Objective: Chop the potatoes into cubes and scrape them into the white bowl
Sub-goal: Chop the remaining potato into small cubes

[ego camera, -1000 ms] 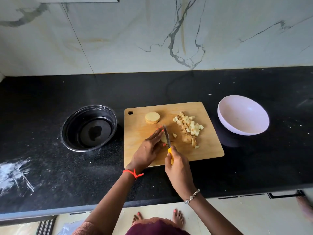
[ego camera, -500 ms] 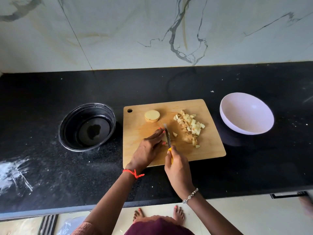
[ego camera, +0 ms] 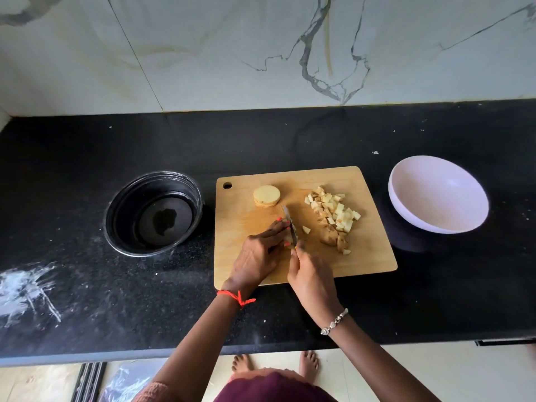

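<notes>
Just under left fingers (ego camera: 279, 225), potato piece (ego camera: 289, 238)

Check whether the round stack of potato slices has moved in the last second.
No. The round stack of potato slices keeps its spot right of the corner hole in the wooden cutting board.
</notes>
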